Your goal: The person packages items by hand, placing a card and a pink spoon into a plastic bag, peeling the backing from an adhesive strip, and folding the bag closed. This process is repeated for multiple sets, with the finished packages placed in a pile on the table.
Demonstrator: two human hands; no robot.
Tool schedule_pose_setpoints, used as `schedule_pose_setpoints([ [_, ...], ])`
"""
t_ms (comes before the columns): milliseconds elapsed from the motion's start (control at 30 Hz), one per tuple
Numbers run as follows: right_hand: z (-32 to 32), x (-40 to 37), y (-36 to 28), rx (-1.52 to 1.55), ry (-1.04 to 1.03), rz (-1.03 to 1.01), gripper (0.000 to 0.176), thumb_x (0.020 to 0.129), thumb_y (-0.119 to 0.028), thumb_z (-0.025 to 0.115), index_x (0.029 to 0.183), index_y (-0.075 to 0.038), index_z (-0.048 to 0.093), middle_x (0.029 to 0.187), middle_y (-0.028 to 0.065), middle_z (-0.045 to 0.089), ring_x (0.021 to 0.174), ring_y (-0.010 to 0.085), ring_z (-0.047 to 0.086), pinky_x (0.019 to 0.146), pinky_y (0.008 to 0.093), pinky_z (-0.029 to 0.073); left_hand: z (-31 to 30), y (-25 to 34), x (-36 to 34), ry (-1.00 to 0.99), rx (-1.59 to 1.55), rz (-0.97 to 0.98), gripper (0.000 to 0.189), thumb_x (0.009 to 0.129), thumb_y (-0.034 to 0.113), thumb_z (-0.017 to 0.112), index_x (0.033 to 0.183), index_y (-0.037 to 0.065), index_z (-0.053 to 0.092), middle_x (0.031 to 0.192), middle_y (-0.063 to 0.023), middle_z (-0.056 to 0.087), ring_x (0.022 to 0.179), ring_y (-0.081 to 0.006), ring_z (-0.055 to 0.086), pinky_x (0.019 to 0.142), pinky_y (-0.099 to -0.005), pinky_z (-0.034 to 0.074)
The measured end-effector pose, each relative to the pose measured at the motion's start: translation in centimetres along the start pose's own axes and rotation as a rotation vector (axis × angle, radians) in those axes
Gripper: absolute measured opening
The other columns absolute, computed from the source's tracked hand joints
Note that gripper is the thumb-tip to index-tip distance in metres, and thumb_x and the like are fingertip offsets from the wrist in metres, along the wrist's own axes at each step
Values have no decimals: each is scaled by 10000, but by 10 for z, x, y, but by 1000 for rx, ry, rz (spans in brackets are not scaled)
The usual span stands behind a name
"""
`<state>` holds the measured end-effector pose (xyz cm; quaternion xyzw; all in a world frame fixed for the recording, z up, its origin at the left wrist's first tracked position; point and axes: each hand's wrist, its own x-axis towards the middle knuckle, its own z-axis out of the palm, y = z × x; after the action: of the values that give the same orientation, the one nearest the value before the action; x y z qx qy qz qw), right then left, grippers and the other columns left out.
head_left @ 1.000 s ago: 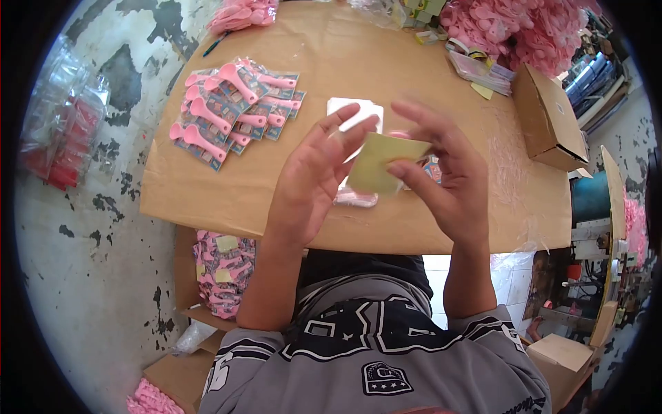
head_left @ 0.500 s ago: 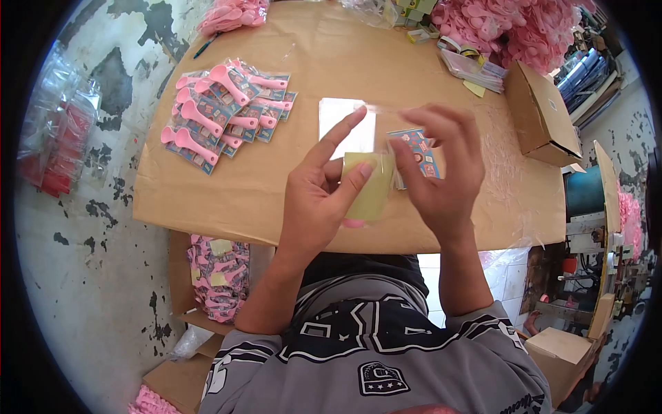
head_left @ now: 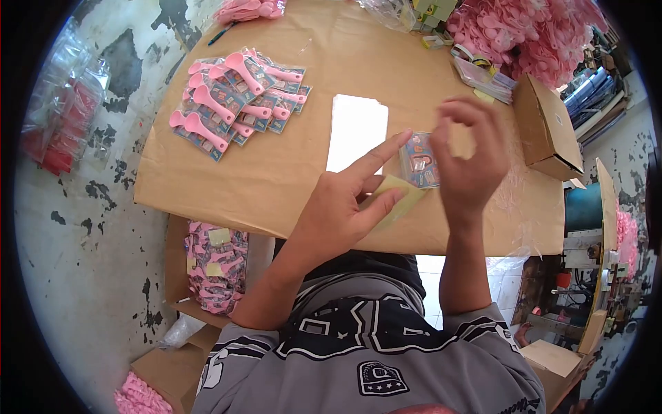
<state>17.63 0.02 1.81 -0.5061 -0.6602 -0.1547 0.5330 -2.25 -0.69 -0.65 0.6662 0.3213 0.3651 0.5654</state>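
My left hand (head_left: 345,207) is closed, its thumb pressing a pale yellow card (head_left: 400,207) against the fingers, while the index finger points out to the upper right. The card is tilted and partly covered by the hand. My right hand (head_left: 472,162) is raised to the right of it, thumb and fingers curled into a blurred pinch; whatever is in them cannot be made out. Below and behind the right hand lie blue printed cards in clear plastic (head_left: 419,160). A stack of white cards (head_left: 358,131) lies just beyond my left hand.
Packets with pink measuring spoons (head_left: 231,100) are piled on the brown-covered table (head_left: 276,186) at left. A cardboard box (head_left: 548,127) and a heap of pink spoons (head_left: 514,31) stand at right. Below the table's left edge, another box holds spoon packets (head_left: 217,265).
My left hand has shifted slightly right and the yellow card has tilted from nearly upright. My right hand has moved right, its fingers curling into a pinch. The whole view has shifted slightly.
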Motion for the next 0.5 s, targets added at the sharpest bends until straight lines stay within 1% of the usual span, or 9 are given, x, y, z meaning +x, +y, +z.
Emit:
schedule_pose_setpoints([
  [33, -6, 6, 12, -1, 54, 25, 160, 858, 28, 730, 1004, -35, 717, 1010, 95, 709, 913, 212, 675, 804, 343, 542, 3, -7, -1, 2, -70, 10, 693, 989, 86, 692, 1623, 146, 419, 729, -35, 689, 640, -45, 462, 591, -234, 429],
  [67, -13, 11, 20, 205, 146, 150, 153, 874, 29, 712, 1015, -29, 712, 1025, 100, 710, 910, 196, 676, 801, 334, 542, 4, -11, -1, 5, -139, 20, 696, 994, 88, 691, 1628, 141, 407, 789, -54, 746, 653, -35, 513, 595, -226, 460],
  [133, -25, 17, 35, 619, 323, 408, 142, 907, 32, 675, 1038, -16, 701, 1055, 110, 713, 905, 163, 680, 795, 316, 542, -1, -5, -1, 40, -283, -71, 675, 1018, 75, 668, 1627, 96, 378, 998, -137, 772, 794, -75, 649, 665, -223, 538],
  [167, -30, 14, 38, 631, 240, 408, 144, 917, 33, 663, 1050, -10, 699, 1056, 113, 711, 911, 158, 680, 789, 308, 539, -3, -4, -1, 55, -356, -119, 665, 1029, 68, 656, 1627, 73, 363, 1103, -179, 785, 865, -94, 718, 699, -221, 577],
  [267, -44, 1, 32, 549, -18, 362, 164, 928, 39, 642, 1076, -4, 699, 1057, 121, 701, 917, 165, 679, 769, 299, 532, -5, -12, 4, 96, -396, -49, 621, 1034, 51, 649, 1600, 52, 395, 1072, -183, 784, 916, -134, 747, 738, -246, 599],
  [300, -38, -5, 19, 453, -113, 323, 179, 920, 43, 645, 1081, -9, 705, 1056, 122, 696, 910, 183, 678, 761, 305, 530, -1, -14, 5, 100, -392, -43, 626, 1040, 109, 653, 1616, 158, 412, 1002, -99, 781, 772, -51, 673, 513, -197, 546],
  [333, -31, -9, 8, 356, -206, 286, 194, 911, 48, 648, 1085, -14, 710, 1054, 122, 690, 904, 201, 676, 754, 311, 528, 1, -14, 6, 100, -389, -38, 622, 1040, 106, 654, 1613, 158, 420, 986, -92, 778, 767, -48, 668, 512, -198, 545],
  [400, -20, -9, -8, 171, -271, 81, 251, 865, 38, 712, 1101, -44, 731, 1084, 102, 675, 889, 237, 635, 726, 332, 511, 4, -11, 7, 96, -380, -30, 612, 1039, 99, 655, 1607, 158, 435, 954, -77, 772, 757, -41, 658, 510, -201, 545],
  [500, -2, -10, -10, 100, -159, -43, 291, 808, 15, 776, 1084, -74, 753, 1120, 85, 669, 903, 260, 594, 726, 353, 502, 7, -13, 6, 89, -341, -16, 603, 1037, 97, 660, 1601, 163, 457, 896, -46, 756, 732, -19, 627, 505, -189, 518],
])
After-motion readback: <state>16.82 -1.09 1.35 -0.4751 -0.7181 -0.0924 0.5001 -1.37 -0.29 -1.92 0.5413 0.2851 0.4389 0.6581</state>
